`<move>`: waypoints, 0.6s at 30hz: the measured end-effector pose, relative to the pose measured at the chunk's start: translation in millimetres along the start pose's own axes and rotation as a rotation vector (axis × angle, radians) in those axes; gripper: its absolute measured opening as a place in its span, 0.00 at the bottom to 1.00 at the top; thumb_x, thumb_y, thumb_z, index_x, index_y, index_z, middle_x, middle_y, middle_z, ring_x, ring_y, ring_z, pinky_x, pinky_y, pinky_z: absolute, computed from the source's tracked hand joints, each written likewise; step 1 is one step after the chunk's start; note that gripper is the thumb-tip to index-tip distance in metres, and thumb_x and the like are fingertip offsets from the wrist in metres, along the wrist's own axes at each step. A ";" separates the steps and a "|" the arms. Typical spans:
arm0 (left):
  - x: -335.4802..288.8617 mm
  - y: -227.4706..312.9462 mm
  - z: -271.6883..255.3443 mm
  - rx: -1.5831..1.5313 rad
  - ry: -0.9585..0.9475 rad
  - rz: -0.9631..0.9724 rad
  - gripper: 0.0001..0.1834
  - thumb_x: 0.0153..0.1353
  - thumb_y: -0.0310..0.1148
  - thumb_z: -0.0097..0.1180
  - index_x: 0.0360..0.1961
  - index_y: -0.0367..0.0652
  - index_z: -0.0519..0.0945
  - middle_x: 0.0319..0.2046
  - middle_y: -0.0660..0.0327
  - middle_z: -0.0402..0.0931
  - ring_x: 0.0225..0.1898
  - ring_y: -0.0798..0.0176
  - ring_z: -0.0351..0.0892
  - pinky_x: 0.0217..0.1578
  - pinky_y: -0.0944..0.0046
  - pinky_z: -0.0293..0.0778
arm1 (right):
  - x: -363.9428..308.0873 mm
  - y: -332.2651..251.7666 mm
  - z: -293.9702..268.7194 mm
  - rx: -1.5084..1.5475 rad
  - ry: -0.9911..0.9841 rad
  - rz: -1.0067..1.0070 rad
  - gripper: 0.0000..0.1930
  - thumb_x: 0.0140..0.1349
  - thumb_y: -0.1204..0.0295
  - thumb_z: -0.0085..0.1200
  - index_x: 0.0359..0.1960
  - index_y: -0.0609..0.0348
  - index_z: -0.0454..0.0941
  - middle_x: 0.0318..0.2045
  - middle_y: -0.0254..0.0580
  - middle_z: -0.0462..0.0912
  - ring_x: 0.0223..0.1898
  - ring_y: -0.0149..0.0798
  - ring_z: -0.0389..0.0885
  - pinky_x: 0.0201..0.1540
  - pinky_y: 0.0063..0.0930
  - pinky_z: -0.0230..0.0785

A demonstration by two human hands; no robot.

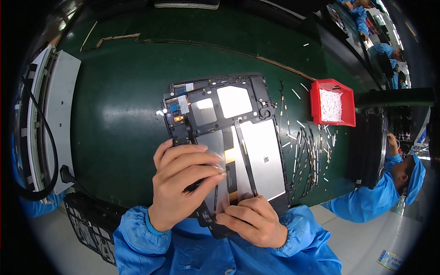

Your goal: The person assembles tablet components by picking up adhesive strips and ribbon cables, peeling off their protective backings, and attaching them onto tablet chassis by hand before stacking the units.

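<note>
Close in front of me lies an opened tablet (263,160), its black frame, silver battery plates and flat black cables exposed. Another similar black frame (183,87) shows from beneath its far edge. Over the tablet's left side, my left hand (183,183) is closed, thumb and forefinger pinched together; what they hold is too thin to make out. At the near edge, my right hand (254,222) is closed, its curled fingertips against the tablet's lower part. A faint see-through sheen shows between the two hands' fingertips. A blue band circles my left wrist.
Right of the tablet, loose black strips (307,156) and small white pieces lie scattered. Beyond them stands a red bin (315,110) of white bits. A grey-white housing (64,110) with a black cable borders the green table (119,119) at left. A co-worker (376,197) sits at right.
</note>
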State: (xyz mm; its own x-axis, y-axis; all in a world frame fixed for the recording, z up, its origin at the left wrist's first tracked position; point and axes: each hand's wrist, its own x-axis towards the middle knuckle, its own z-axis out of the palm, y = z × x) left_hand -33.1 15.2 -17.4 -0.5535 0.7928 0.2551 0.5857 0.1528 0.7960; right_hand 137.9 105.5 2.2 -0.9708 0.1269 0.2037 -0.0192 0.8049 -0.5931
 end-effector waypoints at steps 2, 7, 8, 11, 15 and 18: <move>0.2 0.4 0.8 -0.007 0.009 -0.012 0.06 0.40 0.28 0.69 0.21 0.48 0.83 0.33 0.68 0.82 0.45 0.63 0.75 0.58 0.54 0.53 | 0.7 0.0 -0.6 0.001 -0.001 0.003 0.15 0.45 0.71 0.55 0.38 0.57 0.80 0.40 0.32 0.75 0.37 0.32 0.71 0.38 0.27 0.65; -0.7 1.9 1.7 0.017 0.022 -0.007 0.07 0.39 0.28 0.70 0.21 0.47 0.83 0.32 0.67 0.82 0.45 0.63 0.75 0.59 0.54 0.53 | -1.6 -1.0 1.4 -0.017 0.005 0.007 0.13 0.47 0.71 0.56 0.36 0.57 0.80 0.44 0.32 0.76 0.37 0.32 0.71 0.38 0.27 0.65; -0.3 2.7 1.8 0.016 0.020 -0.004 0.07 0.39 0.28 0.70 0.21 0.47 0.83 0.32 0.67 0.82 0.45 0.63 0.75 0.59 0.54 0.53 | 0.5 -2.2 0.4 -0.018 0.008 0.020 0.12 0.47 0.71 0.56 0.35 0.57 0.80 0.46 0.32 0.77 0.37 0.32 0.71 0.38 0.26 0.65; 0.9 5.3 1.5 0.013 0.014 -0.026 0.09 0.41 0.27 0.69 0.26 0.45 0.82 0.33 0.65 0.82 0.46 0.62 0.75 0.60 0.53 0.51 | 2.4 -3.3 -0.5 -0.030 0.016 0.026 0.10 0.48 0.71 0.58 0.33 0.57 0.81 0.49 0.32 0.77 0.37 0.31 0.71 0.37 0.24 0.65; -0.8 6.3 3.4 -0.111 0.023 -0.081 0.16 0.45 0.26 0.66 0.38 0.44 0.79 0.35 0.66 0.81 0.46 0.63 0.76 0.61 0.53 0.48 | 2.9 -3.1 0.8 -0.022 0.035 0.014 0.09 0.48 0.71 0.59 0.32 0.57 0.81 0.50 0.32 0.78 0.36 0.31 0.71 0.34 0.22 0.64; -1.6 11.1 5.0 -0.153 0.054 -0.120 0.20 0.46 0.26 0.66 0.43 0.45 0.77 0.35 0.68 0.82 0.46 0.65 0.76 0.62 0.55 0.46 | 3.6 -3.9 0.3 -0.023 0.038 0.020 0.09 0.48 0.71 0.59 0.32 0.57 0.81 0.49 0.31 0.78 0.37 0.31 0.71 0.33 0.22 0.64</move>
State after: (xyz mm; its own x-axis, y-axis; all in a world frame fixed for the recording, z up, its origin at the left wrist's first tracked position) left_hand -22.7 18.5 -11.8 -0.6475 0.7407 0.1791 0.4189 0.1497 0.8956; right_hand 134.4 102.6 5.0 -0.9611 0.1644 0.2218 0.0056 0.8149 -0.5796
